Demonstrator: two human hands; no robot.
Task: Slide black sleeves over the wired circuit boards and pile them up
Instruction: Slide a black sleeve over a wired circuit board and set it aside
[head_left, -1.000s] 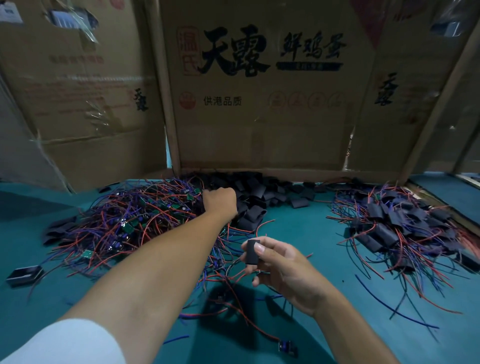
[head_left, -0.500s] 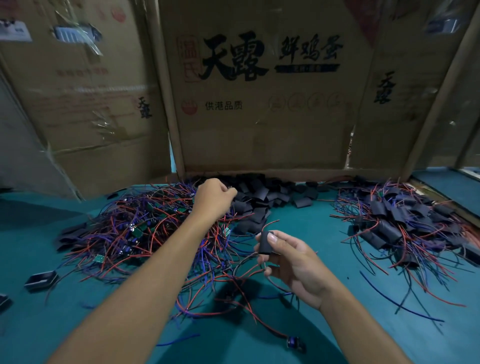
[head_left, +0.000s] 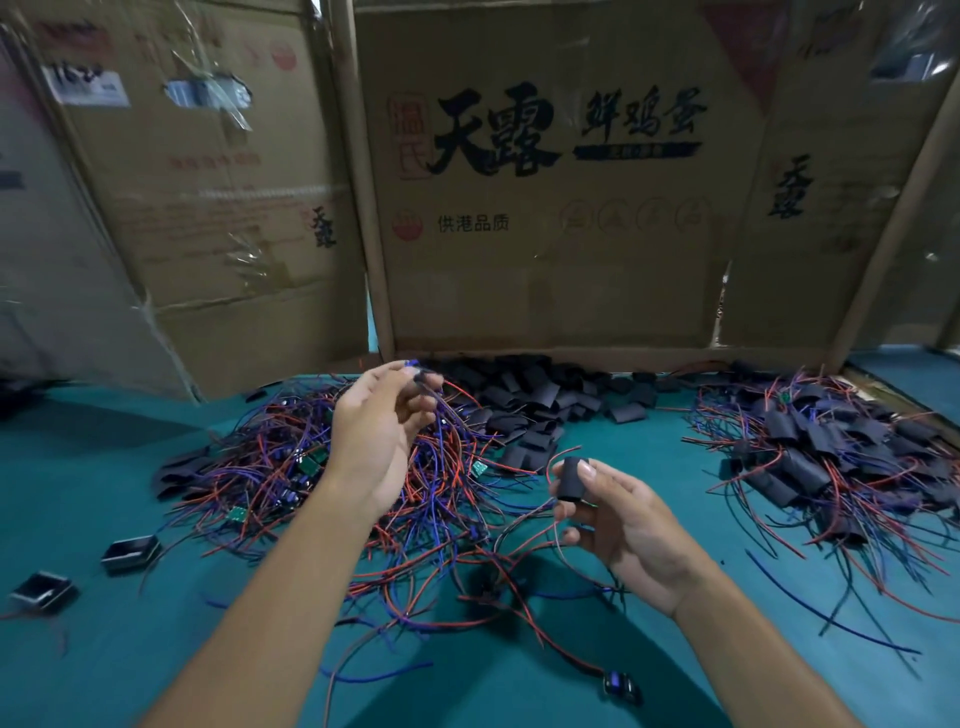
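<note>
The left hand (head_left: 371, 447) is raised over the tangle of bare boards (head_left: 322, 467), its fingers (head_left: 415, 387) pinched narrow on a small wired board (head_left: 415, 370); the board is blurred, and only a blue part and dark wires trailing down from the fingertips can be made out. The right hand (head_left: 621, 525) hangs lower and nearer the body, thumb and forefinger closed on a black sleeve (head_left: 571, 479) that stands roughly upright between them; the other fingers are loosely curled below. The two hands are apart, the sleeve below and to the right of the left fingers.

Beneath the left fingers, red, blue and black wires spread across the green bench (head_left: 78, 467), with a few green boards showing among them. Behind both hands, against the cardboard wall (head_left: 545, 234), lies the heap of loose sleeves (head_left: 545, 400). Well to the right of the right fingers is the pile of sleeved boards (head_left: 831, 457), its wires fanning outward. Far to the left of the left fingers, two small black boxes (head_left: 130, 553) sit on the bench. Near the body, between the forearms, a stray wired part (head_left: 621, 686) with a blue piece lies alone.
</note>
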